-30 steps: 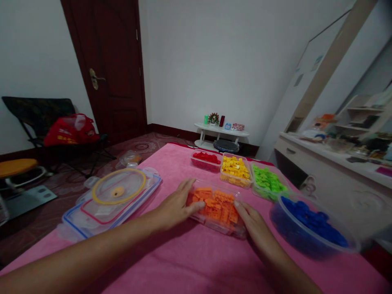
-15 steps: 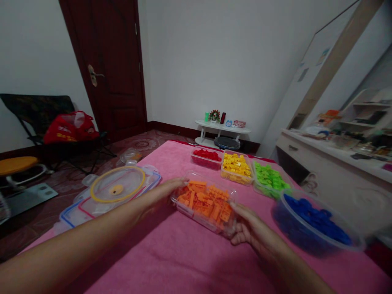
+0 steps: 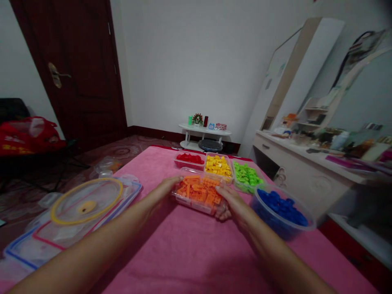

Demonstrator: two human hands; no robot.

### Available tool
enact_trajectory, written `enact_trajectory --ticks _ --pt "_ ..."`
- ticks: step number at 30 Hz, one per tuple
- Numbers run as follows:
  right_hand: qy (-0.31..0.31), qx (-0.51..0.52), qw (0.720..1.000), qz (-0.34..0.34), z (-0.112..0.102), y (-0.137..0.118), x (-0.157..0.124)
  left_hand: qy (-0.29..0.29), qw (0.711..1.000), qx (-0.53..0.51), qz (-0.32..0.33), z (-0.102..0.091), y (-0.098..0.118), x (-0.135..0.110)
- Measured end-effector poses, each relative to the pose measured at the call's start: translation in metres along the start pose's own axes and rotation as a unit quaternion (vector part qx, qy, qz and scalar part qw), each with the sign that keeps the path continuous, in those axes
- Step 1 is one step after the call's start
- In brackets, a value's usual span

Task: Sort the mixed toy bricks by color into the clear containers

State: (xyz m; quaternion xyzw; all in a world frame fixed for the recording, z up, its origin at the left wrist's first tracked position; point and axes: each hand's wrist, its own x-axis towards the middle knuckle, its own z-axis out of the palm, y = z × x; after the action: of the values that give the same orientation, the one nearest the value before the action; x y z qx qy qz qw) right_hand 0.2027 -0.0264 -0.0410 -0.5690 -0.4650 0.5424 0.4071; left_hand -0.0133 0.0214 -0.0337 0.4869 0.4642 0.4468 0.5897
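Between my two hands is a clear plastic container [image 3: 196, 206] full of orange building blocks [image 3: 199, 190]. My left hand [image 3: 171, 187] grips its left end, with the fingers partly hidden behind the wall. At the right end, my right hand [image 3: 228, 201] has its thumb on the rim and curled fingers under the side. Just behind it stand containers of red blocks [image 3: 189, 158], yellow blocks [image 3: 218, 166] and green blocks [image 3: 247, 173]. A round tub [image 3: 283, 228] of blue blocks [image 3: 281, 207] sits to the right of my right hand.
Several clear lids, one with a yellow ring [image 3: 87, 200], are stacked at the left on the pink cloth [image 3: 171, 253]. A white dresser [image 3: 294, 163] stands at the right, and a low white table [image 3: 203, 130] by the far wall. A red bag [image 3: 30, 134] is at far left.
The view has turned to the right, so the room appears shifted left. Both hands still hold the orange block container, which now sits closer to the red and yellow ones.
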Motion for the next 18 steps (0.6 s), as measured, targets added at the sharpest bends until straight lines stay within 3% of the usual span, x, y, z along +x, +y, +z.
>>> enact_trajectory --ticks 2,6,9,11,14,16,17,18 --pt "0.003 -0.009 1.000 0.009 -0.001 0.002 0.001 0.016 0.999 -0.030 -0.031 0.004 -0.009 0.010" --pt "0.001 -0.070 0.997 0.035 -0.004 0.014 -0.016 -0.025 0.994 -0.099 -0.040 0.007 -0.029 0.016" --pt "0.034 -0.216 0.976 -0.026 -0.019 0.015 -0.043 -0.062 0.992 -0.102 -0.043 0.005 -0.037 0.013" --pt "0.116 -0.350 0.921 -0.122 -0.040 0.008 -0.065 -0.066 0.992 -0.097 -0.038 0.004 -0.038 0.012" --pt "0.316 -0.461 0.793 -0.241 -0.090 -0.009 -0.088 -0.043 0.995 -0.083 -0.030 0.005 -0.040 0.014" --pt "0.437 -0.506 0.708 -0.227 -0.130 -0.016 -0.092 -0.021 0.997 -0.069 -0.030 0.005 -0.042 0.018" --pt "0.461 -0.523 0.691 -0.190 -0.149 -0.017 -0.091 -0.015 0.998 -0.062 -0.028 0.006 -0.043 0.020" --pt "0.471 -0.524 0.695 -0.145 -0.166 -0.015 -0.089 -0.012 0.998 -0.053 -0.022 0.005 -0.043 0.021"
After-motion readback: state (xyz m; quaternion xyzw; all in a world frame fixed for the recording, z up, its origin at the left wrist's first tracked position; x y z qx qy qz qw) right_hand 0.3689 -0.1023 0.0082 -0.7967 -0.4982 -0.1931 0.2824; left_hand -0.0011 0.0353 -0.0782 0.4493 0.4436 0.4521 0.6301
